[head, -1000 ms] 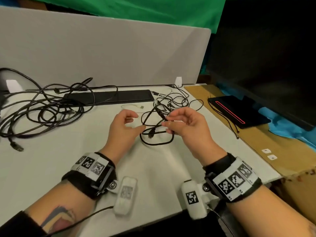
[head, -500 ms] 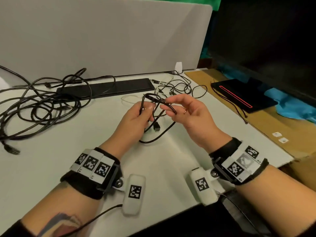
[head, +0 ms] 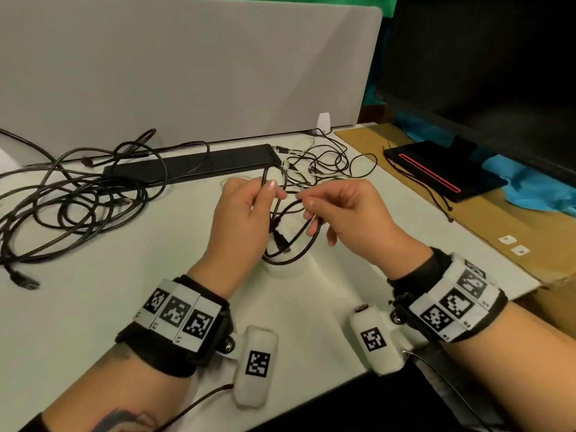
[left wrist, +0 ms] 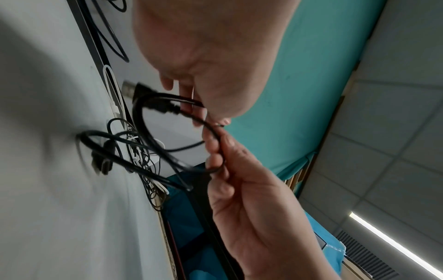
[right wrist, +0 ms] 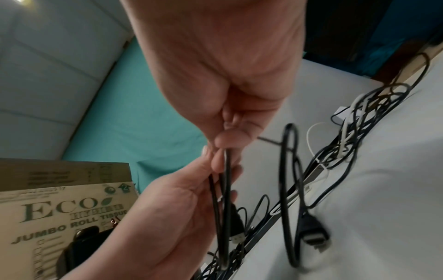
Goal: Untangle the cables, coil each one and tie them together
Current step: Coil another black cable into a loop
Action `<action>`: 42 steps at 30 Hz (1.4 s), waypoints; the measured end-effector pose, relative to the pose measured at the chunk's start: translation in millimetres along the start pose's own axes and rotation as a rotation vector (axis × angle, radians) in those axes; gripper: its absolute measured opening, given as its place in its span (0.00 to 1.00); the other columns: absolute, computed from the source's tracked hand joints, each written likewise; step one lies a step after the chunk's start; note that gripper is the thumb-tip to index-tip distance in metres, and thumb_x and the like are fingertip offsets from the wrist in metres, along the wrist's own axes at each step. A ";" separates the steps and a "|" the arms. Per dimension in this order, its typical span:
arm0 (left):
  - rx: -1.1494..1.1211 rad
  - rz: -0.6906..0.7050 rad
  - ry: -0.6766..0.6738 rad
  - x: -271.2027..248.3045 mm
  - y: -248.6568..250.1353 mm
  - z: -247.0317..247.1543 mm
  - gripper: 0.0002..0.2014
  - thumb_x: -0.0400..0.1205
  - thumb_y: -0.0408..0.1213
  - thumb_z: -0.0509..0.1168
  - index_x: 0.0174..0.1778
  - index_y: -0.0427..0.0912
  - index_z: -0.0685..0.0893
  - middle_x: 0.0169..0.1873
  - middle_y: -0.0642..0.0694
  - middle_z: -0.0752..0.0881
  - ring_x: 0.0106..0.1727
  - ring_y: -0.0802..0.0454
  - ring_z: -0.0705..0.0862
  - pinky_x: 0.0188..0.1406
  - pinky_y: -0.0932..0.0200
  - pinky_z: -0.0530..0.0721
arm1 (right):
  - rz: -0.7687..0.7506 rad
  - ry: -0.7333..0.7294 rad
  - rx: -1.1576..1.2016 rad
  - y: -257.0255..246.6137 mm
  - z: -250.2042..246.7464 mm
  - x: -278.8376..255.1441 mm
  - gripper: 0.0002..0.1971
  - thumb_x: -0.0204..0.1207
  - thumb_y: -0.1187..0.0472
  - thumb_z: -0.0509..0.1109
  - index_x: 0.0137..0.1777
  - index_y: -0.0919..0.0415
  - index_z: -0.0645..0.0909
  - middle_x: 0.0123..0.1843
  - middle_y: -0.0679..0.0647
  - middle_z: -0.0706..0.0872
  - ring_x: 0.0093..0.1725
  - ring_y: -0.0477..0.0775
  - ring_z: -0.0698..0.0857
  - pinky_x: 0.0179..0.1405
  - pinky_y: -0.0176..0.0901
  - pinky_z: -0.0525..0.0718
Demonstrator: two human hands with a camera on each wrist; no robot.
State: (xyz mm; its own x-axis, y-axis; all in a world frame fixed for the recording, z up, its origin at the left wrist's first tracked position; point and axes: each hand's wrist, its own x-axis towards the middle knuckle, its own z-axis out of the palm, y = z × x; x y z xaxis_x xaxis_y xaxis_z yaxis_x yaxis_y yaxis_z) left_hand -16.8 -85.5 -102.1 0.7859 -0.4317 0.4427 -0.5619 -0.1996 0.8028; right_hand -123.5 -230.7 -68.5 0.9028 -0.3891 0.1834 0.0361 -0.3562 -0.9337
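A short black cable (head: 294,244) hangs in loose loops between both hands above the white table (head: 93,307). My left hand (head: 268,194) grips the top of the loops, thumb over the strands (left wrist: 191,106). My right hand (head: 307,201) pinches a strand of the same cable (right wrist: 227,157) just to the right. One black plug (head: 280,241) dangles below the hands, and it shows large in the right wrist view (right wrist: 314,233). A big tangle of thick black cables (head: 71,201) lies far left. A tangle of thin black and white cables (head: 318,163) lies behind the hands.
A flat black bar (head: 193,165) lies along the grey divider panel (head: 187,73). At the right, a dark monitor (head: 498,73) stands with its base (head: 442,173) on a cardboard sheet (head: 498,232). A printed cardboard box (right wrist: 59,204) stands beyond the table's left side.
My left hand has closed on the short black cable and both hands have drawn together. The loops have lifted off the table and gathered between the hands.
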 end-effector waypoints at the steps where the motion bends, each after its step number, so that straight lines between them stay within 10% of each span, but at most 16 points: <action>1: 0.019 0.059 -0.032 0.2 1.4 0.4 0.14 0.91 0.45 0.57 0.53 0.54 0.89 0.50 0.52 0.81 0.54 0.62 0.80 0.56 0.72 0.74 | -0.015 -0.027 0.015 -2.8 4.0 0.3 0.09 0.84 0.70 0.68 0.58 0.67 0.87 0.42 0.67 0.89 0.33 0.55 0.89 0.18 0.40 0.79; 5: -0.178 0.055 -0.190 -3.0 6.0 3.7 0.15 0.92 0.42 0.54 0.55 0.46 0.87 0.35 0.53 0.86 0.38 0.56 0.84 0.43 0.55 0.83 | -0.013 -0.011 0.194 -12.3 14.6 3.4 0.10 0.80 0.71 0.72 0.58 0.76 0.80 0.39 0.70 0.89 0.30 0.54 0.88 0.19 0.40 0.82; 10: -0.409 -0.090 -0.417 0.7 11.3 -3.6 0.15 0.89 0.56 0.56 0.47 0.57 0.85 0.26 0.61 0.76 0.25 0.64 0.70 0.25 0.70 0.69 | 0.030 0.142 0.317 -14.0 12.5 8.5 0.16 0.73 0.71 0.79 0.54 0.68 0.76 0.36 0.67 0.89 0.31 0.58 0.90 0.19 0.40 0.81; 14: -0.222 -0.021 -0.444 -2.0 11.9 -4.5 0.12 0.72 0.52 0.80 0.36 0.62 0.80 0.27 0.64 0.74 0.28 0.64 0.71 0.31 0.72 0.71 | 0.040 0.157 0.338 -10.8 14.9 11.0 0.17 0.73 0.70 0.80 0.58 0.68 0.79 0.36 0.64 0.88 0.32 0.57 0.87 0.22 0.41 0.81; 19: -0.438 -0.181 -0.430 2.0 7.2 -4.4 0.21 0.74 0.36 0.80 0.26 0.45 0.73 0.22 0.57 0.60 0.22 0.57 0.59 0.23 0.63 0.61 | 0.056 -0.016 -0.085 -4.4 11.3 18.6 0.12 0.85 0.54 0.68 0.65 0.51 0.87 0.62 0.56 0.84 0.60 0.50 0.82 0.60 0.45 0.81; 22: -0.552 -0.261 -0.463 1.5 7.9 -4.4 0.23 0.75 0.29 0.78 0.23 0.52 0.75 0.22 0.56 0.61 0.21 0.58 0.61 0.19 0.64 0.62 | 0.052 -0.158 -0.101 3.6 11.5 14.7 0.15 0.89 0.59 0.60 0.55 0.67 0.86 0.56 0.58 0.87 0.57 0.51 0.83 0.64 0.46 0.78; 26: -0.716 -0.432 -0.244 10.3 4.7 -8.5 0.25 0.76 0.30 0.77 0.31 0.53 0.65 0.20 0.58 0.66 0.20 0.60 0.61 0.15 0.67 0.63 | 0.122 -0.143 0.090 9.4 15.0 12.3 0.16 0.89 0.57 0.60 0.45 0.68 0.78 0.31 0.54 0.75 0.32 0.48 0.77 0.40 0.38 0.79; 31: -0.753 -0.504 0.026 18.3 -4.1 -18.3 0.25 0.73 0.32 0.80 0.35 0.53 0.65 0.22 0.58 0.65 0.21 0.59 0.61 0.15 0.67 0.63 | 0.150 -0.181 0.143 10.4 15.8 11.7 0.12 0.86 0.58 0.67 0.50 0.69 0.82 0.29 0.49 0.72 0.28 0.48 0.72 0.34 0.42 0.76; 37: -0.963 -0.534 0.210 13.7 4.4 -13.9 0.25 0.71 0.43 0.83 0.41 0.50 0.69 0.25 0.52 0.69 0.24 0.56 0.70 0.32 0.62 0.76 | -0.077 -0.455 0.119 -0.1 29.9 -5.6 0.19 0.85 0.69 0.66 0.75 0.62 0.79 0.37 0.45 0.78 0.38 0.47 0.74 0.42 0.38 0.78; 42: -1.028 -0.697 0.028 13.4 15.8 -16.3 0.21 0.67 0.49 0.80 0.44 0.44 0.78 0.29 0.46 0.75 0.29 0.52 0.77 0.34 0.56 0.77 | -0.171 -0.508 -0.019 -11.1 29.1 -11.7 0.15 0.86 0.69 0.64 0.70 0.65 0.83 0.46 0.58 0.82 0.48 0.50 0.80 0.58 0.40 0.78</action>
State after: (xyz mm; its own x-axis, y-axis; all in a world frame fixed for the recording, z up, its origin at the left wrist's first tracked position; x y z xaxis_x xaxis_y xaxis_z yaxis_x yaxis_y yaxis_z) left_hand -11.0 -80.1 -76.9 0.8480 -0.4886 -0.2054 0.4304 0.4086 0.8049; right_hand -122.1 -197.4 -69.2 0.9784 0.1349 0.1564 0.1979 -0.3953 -0.8970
